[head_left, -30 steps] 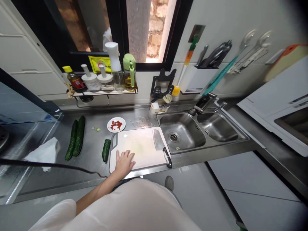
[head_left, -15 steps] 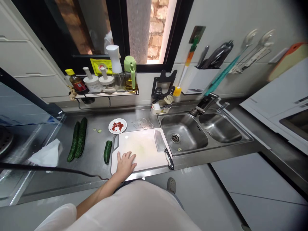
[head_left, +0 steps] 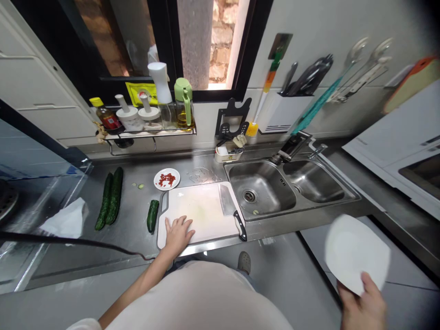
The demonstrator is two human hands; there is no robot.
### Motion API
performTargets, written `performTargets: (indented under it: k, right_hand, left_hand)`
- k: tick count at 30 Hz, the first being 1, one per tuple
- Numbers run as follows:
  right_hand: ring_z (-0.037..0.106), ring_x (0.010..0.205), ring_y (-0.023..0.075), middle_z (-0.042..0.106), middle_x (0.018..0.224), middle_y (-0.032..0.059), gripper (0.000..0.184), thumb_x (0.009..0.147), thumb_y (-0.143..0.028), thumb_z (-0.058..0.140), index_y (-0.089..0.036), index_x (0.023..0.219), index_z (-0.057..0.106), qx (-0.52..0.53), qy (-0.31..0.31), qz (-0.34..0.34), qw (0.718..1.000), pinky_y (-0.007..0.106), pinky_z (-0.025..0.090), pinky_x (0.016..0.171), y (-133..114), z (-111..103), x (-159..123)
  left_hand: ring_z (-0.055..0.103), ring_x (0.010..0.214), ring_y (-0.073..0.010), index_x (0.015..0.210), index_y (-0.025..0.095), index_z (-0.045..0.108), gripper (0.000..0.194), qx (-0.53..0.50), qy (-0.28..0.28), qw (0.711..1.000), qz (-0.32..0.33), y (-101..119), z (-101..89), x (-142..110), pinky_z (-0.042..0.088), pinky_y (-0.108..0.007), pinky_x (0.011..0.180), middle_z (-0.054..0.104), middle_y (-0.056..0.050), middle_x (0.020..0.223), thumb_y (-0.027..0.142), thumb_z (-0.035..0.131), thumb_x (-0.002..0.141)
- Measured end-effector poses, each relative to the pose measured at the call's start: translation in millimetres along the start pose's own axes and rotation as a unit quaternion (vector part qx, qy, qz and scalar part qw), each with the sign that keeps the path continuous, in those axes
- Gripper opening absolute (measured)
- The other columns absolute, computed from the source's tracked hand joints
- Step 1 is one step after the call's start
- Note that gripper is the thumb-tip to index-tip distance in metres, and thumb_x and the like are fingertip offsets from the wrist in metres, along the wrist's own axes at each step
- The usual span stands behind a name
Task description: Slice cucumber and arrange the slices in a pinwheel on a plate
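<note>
My left hand [head_left: 178, 234] lies flat with fingers spread on the front left of the white cutting board [head_left: 202, 224]. Gripped by its edge, a white plate [head_left: 357, 252] is in my right hand [head_left: 362, 300], out in front of the lower cabinets at the right. A cleaver [head_left: 229, 206] with a black handle rests on the board's right side. Left of the board is a short piece of cucumber [head_left: 152, 216]; two whole cucumbers [head_left: 110, 197] lie farther left. Behind the board stands a small white plate [head_left: 176, 181] with chopped red bits on it.
A double sink [head_left: 261, 206] with a faucet adjoins the board on the right. Seasoning jars and an oil bottle [head_left: 184, 107] stand on a wall rack. A crumpled white cloth or paper [head_left: 67, 220] lies at the left, near a dark cable [head_left: 85, 243].
My right hand has come into view at the lower right with the white plate in it. My left hand stays on the board. The view has shifted slightly.
</note>
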State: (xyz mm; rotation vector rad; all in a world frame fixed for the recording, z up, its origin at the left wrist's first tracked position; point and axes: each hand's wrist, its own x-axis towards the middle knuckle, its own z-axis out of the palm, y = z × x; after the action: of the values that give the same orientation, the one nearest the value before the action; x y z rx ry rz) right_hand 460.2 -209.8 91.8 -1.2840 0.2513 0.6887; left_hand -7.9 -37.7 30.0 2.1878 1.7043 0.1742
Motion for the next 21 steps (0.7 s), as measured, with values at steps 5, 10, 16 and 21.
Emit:
performTargets:
  k: [5,10,16,21]
  right_hand:
    - [0.064,0.109,0.0171,0.067,0.122,0.0035,0.044,0.073,-0.015,0.057,-0.021,0.116,0.064,-0.053,-0.035,-0.057,0.996,0.028,0.057,0.088,36,60,26]
    - [0.066,0.106,0.0202,0.071,0.114,0.0075,0.036,0.072,-0.02,0.064,-0.017,0.108,0.066,-0.082,-0.134,-0.016,0.987,0.029,0.056,0.089,74,95,37]
    - [0.071,0.091,0.0215,0.075,0.097,0.0071,0.034,0.069,-0.017,0.07,-0.014,0.103,0.067,-0.124,-0.152,0.03,0.98,0.032,0.06,0.083,102,140,34]
    - [0.072,0.079,0.0191,0.075,0.084,0.0053,0.028,0.069,-0.014,0.072,-0.013,0.096,0.067,-0.156,-0.153,0.052,0.974,0.029,0.062,0.074,125,183,13]
  left_hand:
    - [0.054,0.115,-0.0267,0.115,0.023,0.066,0.032,-0.133,0.006,0.991,-0.007,17,1.4,13,0.026,-0.054,0.111,0.062,-0.01,0.122,0.038,0.053,0.089]
    - [0.062,0.086,-0.0177,0.11,0.019,0.067,0.035,-0.343,-0.04,0.938,0.006,56,8.8,30,0.049,-0.031,0.082,0.068,-0.007,0.105,0.04,0.056,0.085]
    - [0.058,0.066,-0.0107,0.106,0.014,0.064,0.044,-0.541,-0.109,0.834,-0.02,85,26.0,46,0.046,-0.025,0.064,0.065,-0.005,0.085,0.05,0.063,0.08]
    - [0.062,0.07,-0.0109,0.117,0.015,0.055,0.064,-0.636,-0.185,0.747,-0.053,98,23.0,62,0.048,-0.024,0.064,0.065,-0.006,0.089,0.056,0.072,0.07]
